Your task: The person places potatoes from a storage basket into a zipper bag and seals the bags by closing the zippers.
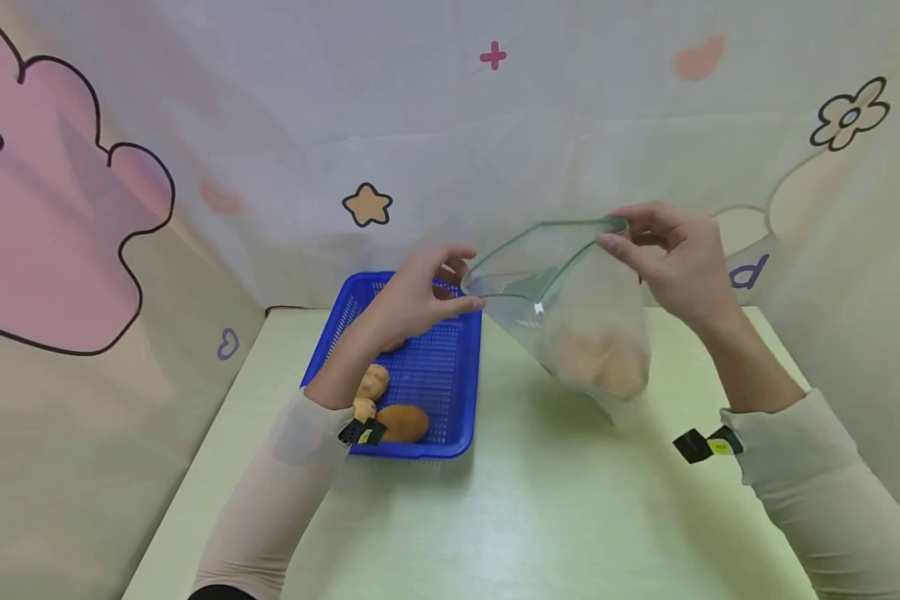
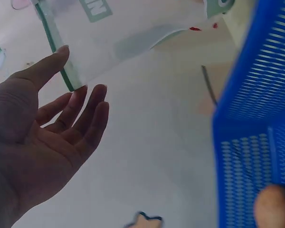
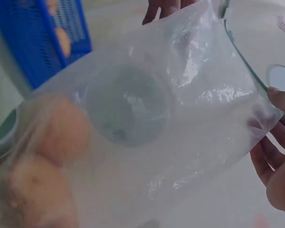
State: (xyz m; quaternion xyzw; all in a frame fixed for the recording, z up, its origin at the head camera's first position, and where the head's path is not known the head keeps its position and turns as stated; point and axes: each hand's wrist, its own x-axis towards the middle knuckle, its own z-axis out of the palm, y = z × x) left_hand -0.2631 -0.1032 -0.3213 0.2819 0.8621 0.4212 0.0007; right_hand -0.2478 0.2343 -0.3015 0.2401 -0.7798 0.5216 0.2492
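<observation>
A clear zip bag (image 1: 603,304) with a green-edged mouth hangs tilted between both hands, its mouth spread wide. Several rounded tan lumps that look like potatoes (image 3: 61,133) lie in its bottom, blurred by the plastic. My right hand (image 1: 678,258) pinches the right corner of the mouth between thumb and fingers. At the opposite corner, my left hand (image 1: 423,292) has its thumb and bent fingers about the green edge. Beneath the left forearm, a blue basket (image 1: 461,408) holds a brown oval piece (image 1: 403,423) and smaller tan lumps (image 1: 373,382), partly covered by the arm.
The pale green table (image 1: 525,517) carries the basket on its left side. A cloth backdrop (image 1: 435,125) with printed shapes rises behind the table and along both sides. Small black devices sit at both wrists.
</observation>
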